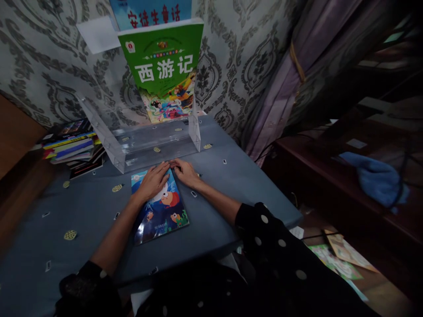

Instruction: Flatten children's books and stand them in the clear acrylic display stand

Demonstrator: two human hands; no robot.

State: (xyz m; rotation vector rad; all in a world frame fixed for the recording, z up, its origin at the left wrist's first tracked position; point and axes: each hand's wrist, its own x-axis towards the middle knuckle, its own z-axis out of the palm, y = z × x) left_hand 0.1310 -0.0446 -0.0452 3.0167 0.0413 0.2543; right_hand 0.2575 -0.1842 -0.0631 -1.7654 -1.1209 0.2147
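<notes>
A blue picture book (155, 220) with cartoon fish on its cover lies flat on the table. My left hand (154, 180) rests flat over the upper part of that cover, fingers stretched toward its top edge. At the book's top right corner is my right hand (185, 174), its fingers reaching toward my left fingertips and touching the corner area. Just beyond both hands stands a clear acrylic book stand (152, 147) with stepped tiers. A green book (158, 53) with white Chinese characters leans upright at its back, and a blue book (155, 13) shows behind it.
A stack of books (71, 147) sits at the left by the wall. The grey-blue tablecloth (89, 215) carries pineapple prints. To the right are a tied curtain (277, 105), a dark red surface with a blue cloth (376, 178), and papers (333, 262) on the floor.
</notes>
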